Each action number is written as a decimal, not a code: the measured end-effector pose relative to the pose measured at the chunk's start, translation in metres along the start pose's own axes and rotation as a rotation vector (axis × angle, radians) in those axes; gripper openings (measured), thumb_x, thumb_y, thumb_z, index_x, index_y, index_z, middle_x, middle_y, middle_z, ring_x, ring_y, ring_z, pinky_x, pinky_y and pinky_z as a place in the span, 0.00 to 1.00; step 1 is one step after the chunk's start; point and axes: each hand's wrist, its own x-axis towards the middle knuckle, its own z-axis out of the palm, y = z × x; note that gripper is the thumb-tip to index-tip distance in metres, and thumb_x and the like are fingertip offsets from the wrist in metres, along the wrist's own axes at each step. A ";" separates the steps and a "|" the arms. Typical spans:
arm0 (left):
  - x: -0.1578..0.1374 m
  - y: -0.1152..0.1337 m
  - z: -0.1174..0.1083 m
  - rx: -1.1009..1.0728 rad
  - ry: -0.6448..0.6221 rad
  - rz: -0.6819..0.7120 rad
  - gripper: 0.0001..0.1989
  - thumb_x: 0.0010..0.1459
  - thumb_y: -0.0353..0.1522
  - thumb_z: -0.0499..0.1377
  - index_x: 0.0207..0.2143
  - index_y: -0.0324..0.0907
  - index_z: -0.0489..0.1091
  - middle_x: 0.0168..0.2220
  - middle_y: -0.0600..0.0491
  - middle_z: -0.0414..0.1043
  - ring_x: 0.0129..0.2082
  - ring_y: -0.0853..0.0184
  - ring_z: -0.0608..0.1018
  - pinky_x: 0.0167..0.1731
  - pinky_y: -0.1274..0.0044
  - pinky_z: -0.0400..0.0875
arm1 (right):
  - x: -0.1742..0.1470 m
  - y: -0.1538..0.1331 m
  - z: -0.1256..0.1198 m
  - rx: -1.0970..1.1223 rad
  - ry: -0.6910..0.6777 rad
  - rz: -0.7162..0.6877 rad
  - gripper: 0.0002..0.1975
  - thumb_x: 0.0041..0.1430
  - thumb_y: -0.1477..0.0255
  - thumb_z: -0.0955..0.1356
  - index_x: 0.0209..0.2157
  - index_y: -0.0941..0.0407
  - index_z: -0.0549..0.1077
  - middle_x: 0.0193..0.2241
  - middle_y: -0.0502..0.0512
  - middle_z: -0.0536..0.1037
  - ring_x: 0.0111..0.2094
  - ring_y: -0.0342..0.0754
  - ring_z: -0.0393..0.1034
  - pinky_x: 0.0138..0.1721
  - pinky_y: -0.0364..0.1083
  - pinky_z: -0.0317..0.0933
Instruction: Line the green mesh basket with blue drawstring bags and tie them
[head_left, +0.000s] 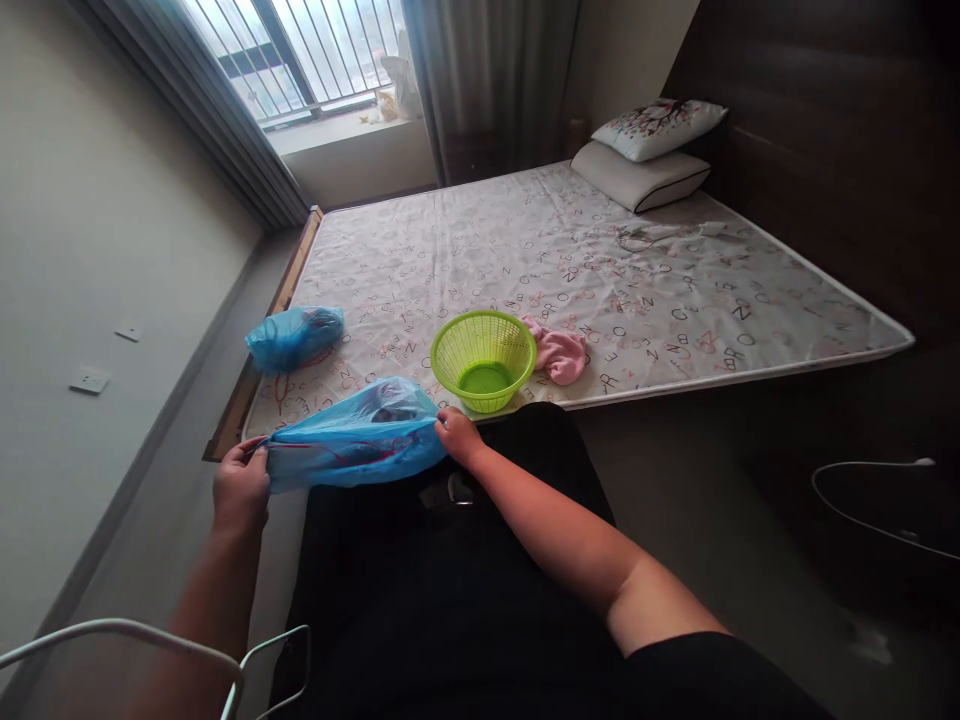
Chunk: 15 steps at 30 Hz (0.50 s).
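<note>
A translucent blue plastic bag (360, 440) is stretched sideways between my two hands, over my lap. My left hand (241, 480) is closed on its gathered left end, where a dark red strip shows. At the bag's right end, my right hand (456, 435) pinches the plastic. Something dark lies inside the bag, too blurred by the film to name. Just beyond my right hand stands a green plastic basket (486, 362) on the mattress edge. A pink cloth (561, 355) lies crumpled against the basket's right side.
A second blue plastic bag (294, 338) lies at the mattress's left corner. The mattress (465, 250) carries a letter print; two stacked pillows (652, 150) and a white cable (652, 240) lie farther back. A pale metal frame (120, 625) crosses the lower left. Another white cable (847, 515) hangs at right.
</note>
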 end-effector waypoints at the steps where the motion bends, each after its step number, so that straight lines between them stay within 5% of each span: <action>1: -0.003 -0.001 -0.001 0.066 0.028 0.058 0.12 0.58 0.30 0.62 0.45 0.37 0.77 0.38 0.48 0.77 0.42 0.56 0.80 0.56 0.55 0.77 | 0.002 -0.001 -0.001 0.034 0.044 -0.019 0.10 0.70 0.73 0.65 0.44 0.56 0.80 0.46 0.62 0.83 0.48 0.54 0.76 0.53 0.50 0.68; 4: -0.023 -0.005 0.007 0.233 0.065 0.489 0.10 0.61 0.32 0.63 0.44 0.38 0.78 0.55 0.38 0.78 0.65 0.46 0.74 0.73 0.50 0.60 | 0.004 -0.004 -0.002 0.129 0.120 -0.095 0.11 0.70 0.74 0.64 0.46 0.57 0.78 0.48 0.62 0.83 0.50 0.53 0.77 0.58 0.52 0.69; 7: -0.052 -0.008 0.032 0.234 -0.119 0.858 0.08 0.68 0.35 0.60 0.41 0.43 0.79 0.55 0.41 0.81 0.66 0.50 0.76 0.73 0.54 0.63 | -0.001 -0.006 0.000 0.198 0.146 -0.191 0.08 0.68 0.73 0.66 0.43 0.55 0.78 0.50 0.61 0.82 0.56 0.53 0.76 0.63 0.53 0.69; 10: -0.073 -0.007 0.062 0.170 -0.415 0.856 0.11 0.71 0.37 0.57 0.41 0.45 0.80 0.49 0.45 0.84 0.54 0.56 0.84 0.64 0.62 0.75 | -0.012 -0.011 0.004 0.249 0.143 -0.348 0.06 0.68 0.72 0.67 0.43 0.53 0.78 0.52 0.61 0.82 0.57 0.53 0.76 0.63 0.53 0.70; 15: -0.071 -0.005 0.100 0.255 -0.714 0.560 0.13 0.67 0.37 0.55 0.37 0.44 0.78 0.44 0.42 0.83 0.47 0.53 0.84 0.56 0.63 0.77 | -0.031 -0.023 0.008 0.231 0.092 -0.553 0.08 0.71 0.69 0.67 0.44 0.53 0.80 0.53 0.61 0.82 0.56 0.53 0.77 0.63 0.55 0.71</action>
